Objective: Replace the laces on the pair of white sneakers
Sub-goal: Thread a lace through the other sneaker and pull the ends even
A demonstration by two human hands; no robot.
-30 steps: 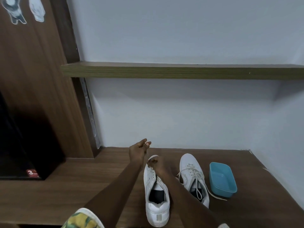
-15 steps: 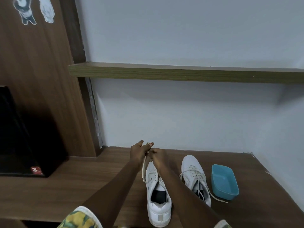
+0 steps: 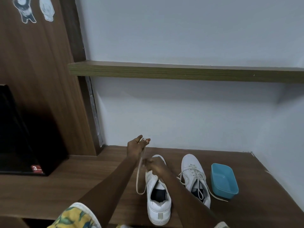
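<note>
Head view: the fingertips (image 3: 146,140) of the left hand (image 3: 136,148) are pressed together on one end of a pale lace (image 3: 138,176), pinching it up above the desk (image 3: 65,186) with the wrist raised. From that pinch the lace drops in a long slack loop beside the left forearm, and its bottom hangs just left of the open sneaker (image 3: 158,206). The right hand (image 3: 155,167) sits lower, over the toe end of that sneaker. Its fingers are curled tight round the lace where it comes back up to the front eyelets (this spot is blurred, so finer detail is lost).

The open sneaker stands upright on the desk, heel toward the camera, its dark insole showing. Just to its right, apart from it, stands the laced sneaker (image 3: 194,173), whose loose ends trail onto the wood. One end runs toward a blue tub (image 3: 224,181) near the wall (image 3: 197,120).

A yellow patterned sleeve (image 3: 74,216) shows at the bottom edge. Farther off, a shelf (image 3: 181,71) crosses the wall, and a black box (image 3: 19,137) with a red label stands at the left against a wood panel (image 3: 41,71) bearing two stickers (image 3: 26,9).
</note>
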